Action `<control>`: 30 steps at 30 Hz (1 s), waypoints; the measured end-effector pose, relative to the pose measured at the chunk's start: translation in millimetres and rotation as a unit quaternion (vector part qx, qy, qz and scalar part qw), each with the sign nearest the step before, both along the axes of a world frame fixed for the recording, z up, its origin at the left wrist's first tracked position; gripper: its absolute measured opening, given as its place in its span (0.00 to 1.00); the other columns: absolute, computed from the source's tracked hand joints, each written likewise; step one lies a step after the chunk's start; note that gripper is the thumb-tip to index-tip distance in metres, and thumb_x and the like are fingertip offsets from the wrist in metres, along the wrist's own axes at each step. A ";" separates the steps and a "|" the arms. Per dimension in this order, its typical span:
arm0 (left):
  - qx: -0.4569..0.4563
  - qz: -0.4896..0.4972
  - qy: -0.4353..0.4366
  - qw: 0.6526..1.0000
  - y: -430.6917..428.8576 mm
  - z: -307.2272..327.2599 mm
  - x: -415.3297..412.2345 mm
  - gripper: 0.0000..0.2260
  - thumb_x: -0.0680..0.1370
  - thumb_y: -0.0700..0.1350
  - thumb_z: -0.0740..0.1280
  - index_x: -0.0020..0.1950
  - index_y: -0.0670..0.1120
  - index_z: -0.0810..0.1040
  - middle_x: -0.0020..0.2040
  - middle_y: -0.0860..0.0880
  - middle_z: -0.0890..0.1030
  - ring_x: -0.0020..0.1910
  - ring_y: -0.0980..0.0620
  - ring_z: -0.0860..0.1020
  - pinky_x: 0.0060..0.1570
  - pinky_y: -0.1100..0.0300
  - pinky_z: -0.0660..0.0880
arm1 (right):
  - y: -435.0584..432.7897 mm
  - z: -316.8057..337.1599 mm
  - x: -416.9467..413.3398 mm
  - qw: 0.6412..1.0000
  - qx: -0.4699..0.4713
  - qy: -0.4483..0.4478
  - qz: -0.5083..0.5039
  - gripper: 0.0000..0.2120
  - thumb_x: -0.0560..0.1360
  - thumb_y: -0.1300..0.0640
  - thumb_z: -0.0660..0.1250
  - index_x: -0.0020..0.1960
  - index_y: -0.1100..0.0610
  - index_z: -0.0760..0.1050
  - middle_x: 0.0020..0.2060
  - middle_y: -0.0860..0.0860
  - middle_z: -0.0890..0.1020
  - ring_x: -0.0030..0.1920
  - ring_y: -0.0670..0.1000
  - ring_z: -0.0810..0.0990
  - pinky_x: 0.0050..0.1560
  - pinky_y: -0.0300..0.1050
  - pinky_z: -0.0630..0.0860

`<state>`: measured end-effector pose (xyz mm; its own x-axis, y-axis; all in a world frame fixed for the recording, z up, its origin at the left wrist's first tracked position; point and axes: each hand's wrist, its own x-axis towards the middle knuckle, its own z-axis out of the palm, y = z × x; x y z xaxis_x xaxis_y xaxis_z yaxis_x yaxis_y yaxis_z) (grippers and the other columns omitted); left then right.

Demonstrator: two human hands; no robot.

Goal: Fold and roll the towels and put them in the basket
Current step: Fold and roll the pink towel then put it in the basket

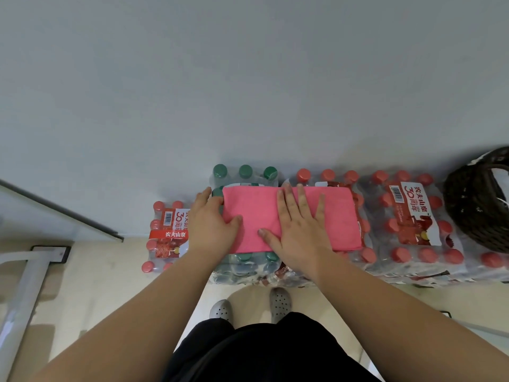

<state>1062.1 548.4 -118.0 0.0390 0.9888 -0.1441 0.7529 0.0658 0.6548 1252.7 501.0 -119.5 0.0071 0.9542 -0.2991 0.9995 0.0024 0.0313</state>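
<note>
Right grip (300, 230) lies flat, fingers spread, pressing the towel (256, 213); left grip (212, 224) seemingly pinches its left edge, thumb on top.

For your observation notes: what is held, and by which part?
Left hand grips the pink towel by its left end; right hand just presses flat.

I am pressing my right hand (300, 230) flat, fingers spread, on the middle of the folded pink towel (338, 216). My left hand (210, 221) is gripping the towel's left end, thumb on top and fingers curling round the edge. The towel is lying across the green-capped bottle pack (245, 172) and the red-capped bottle packs (407, 216), reaching from the green pack's left edge rightward. The dark wicker basket (473, 210) is sitting at the right end of the packs, well apart from the towel.
</note>
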 end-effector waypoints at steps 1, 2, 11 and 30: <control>-0.005 0.017 -0.004 1.000 2.0 3.0 1.8 0.17 0.70 0.46 0.74 0.57 0.43 0.80 0.72 0.41 0.70 0.71 0.43 0.67 0.69 0.51 0.65 | 0.3 0.1 0.1 1.000 0.000 0.000 0.000 0.45 0.74 0.26 0.31 0.79 0.57 0.31 0.78 0.54 0.32 0.76 0.56 0.26 0.73 0.71 0.35; -0.011 0.036 -0.004 0.999 4.2 5.3 3.0 0.14 0.69 0.44 0.74 0.54 0.43 0.82 0.69 0.42 0.72 0.69 0.43 0.70 0.67 0.53 0.65 | 0.2 0.2 0.2 1.000 0.000 0.000 0.000 0.45 0.75 0.26 0.31 0.79 0.57 0.31 0.78 0.54 0.32 0.76 0.56 0.26 0.73 0.71 0.35; -0.043 0.071 -0.136 0.987 3.8 30.1 13.2 0.05 0.73 0.37 0.66 0.42 0.47 0.74 0.39 0.51 0.78 0.37 0.54 0.75 0.40 0.57 0.71 | -0.1 -1.2 2.1 1.000 0.001 0.006 0.001 0.46 0.75 0.26 0.31 0.79 0.58 0.33 0.79 0.55 0.35 0.77 0.56 0.28 0.72 0.72 0.35; 0.032 -0.026 -0.145 0.989 -20.0 70.5 184.7 0.14 0.75 0.43 0.71 0.55 0.55 0.70 0.47 0.59 0.81 0.45 0.60 0.80 0.37 0.76 0.70 | -46.8 13.0 131.6 0.936 0.122 0.318 -0.090 0.39 0.79 0.33 0.40 0.81 0.54 0.39 0.80 0.48 0.40 0.77 0.41 0.32 0.79 0.48 0.39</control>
<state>1246.8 528.3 -47.5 0.1214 0.9909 -0.0573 0.5336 -0.0165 0.8456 1384.4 454.2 -106.5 0.0685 0.9952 -0.0702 0.7994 -0.0968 -0.5930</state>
